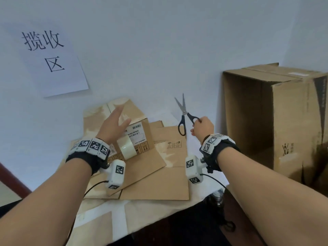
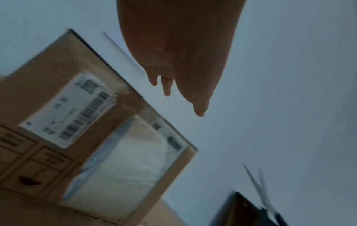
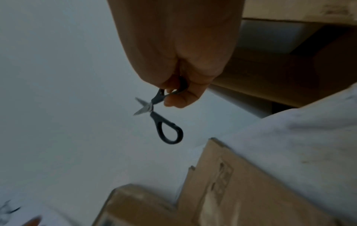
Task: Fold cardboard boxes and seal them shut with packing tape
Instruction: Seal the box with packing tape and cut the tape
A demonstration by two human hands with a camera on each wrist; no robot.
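A small folded cardboard box [image 1: 142,134] with a white shipping label stands on flattened cardboard sheets [image 1: 156,178]. A roll of clear packing tape [image 1: 126,147] leans against its near side. My left hand [image 1: 116,119] hovers over the box with straight, spread fingers and holds nothing. In the left wrist view the box [image 2: 58,73] and the tape roll [image 2: 131,160] lie below my left hand's fingers [image 2: 167,87]. My right hand [image 1: 201,126] is raised to the right of the box. It pinches one black handle of the scissors [image 1: 183,112], whose blades are apart and point up. The other handle [image 3: 169,131] hangs free.
A large open cardboard box [image 1: 269,110] stands at the right on the white-covered table [image 1: 204,181]. A paper sign [image 1: 48,55] with printed characters hangs on the wall at the left. More flattened cardboard [image 1: 99,222] lies near the table's front edge.
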